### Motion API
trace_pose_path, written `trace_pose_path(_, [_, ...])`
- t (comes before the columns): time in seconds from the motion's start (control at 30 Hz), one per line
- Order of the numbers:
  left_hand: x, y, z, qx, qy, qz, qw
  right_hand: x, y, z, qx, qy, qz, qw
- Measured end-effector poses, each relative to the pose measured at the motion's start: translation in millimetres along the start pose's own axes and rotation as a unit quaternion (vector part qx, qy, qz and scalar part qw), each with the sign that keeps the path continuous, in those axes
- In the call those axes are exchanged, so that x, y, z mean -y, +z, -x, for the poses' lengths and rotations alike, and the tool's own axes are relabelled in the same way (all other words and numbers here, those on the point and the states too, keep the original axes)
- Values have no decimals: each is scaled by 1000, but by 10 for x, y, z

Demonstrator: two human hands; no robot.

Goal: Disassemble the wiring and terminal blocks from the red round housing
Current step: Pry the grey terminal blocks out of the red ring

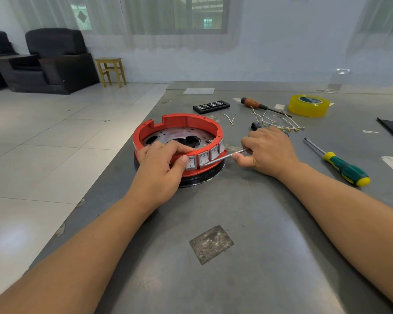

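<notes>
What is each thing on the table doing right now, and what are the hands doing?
left hand: grips the red housing rim.
right hand: holds a thin metal tool.
thin metal tool: tip against the switches.
red housing: flat on the table, open on top.
switches: seated in the housing wall.
loose wires: lying on the table.
green screwdriver: lying unused.
tape roll: lying flat.

The round housing is showing bright red over a black base ring, its row of rocker switches showing pale grey; the table is looking dull grey, the tape roll is glowing translucent yellow, one screwdriver is wearing green and yellow, another orange and black, and the loose wires are lying white
</notes>
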State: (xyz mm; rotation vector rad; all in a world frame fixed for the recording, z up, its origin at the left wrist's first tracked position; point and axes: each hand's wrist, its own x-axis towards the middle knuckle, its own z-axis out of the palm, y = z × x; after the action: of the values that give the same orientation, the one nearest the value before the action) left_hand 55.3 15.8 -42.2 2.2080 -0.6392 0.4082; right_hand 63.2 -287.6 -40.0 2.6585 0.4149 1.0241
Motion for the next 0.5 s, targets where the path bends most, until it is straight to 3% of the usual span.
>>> trace_pose_path(0.27, [-20, -28, 12, -5, 31, -17, 999, 14, -83, 78, 37, 4, -25, 999])
trace_pose_path(0.5, [50, -71, 37, -17, 98, -43, 994, 163, -348, 458, 45, 78, 16, 996])
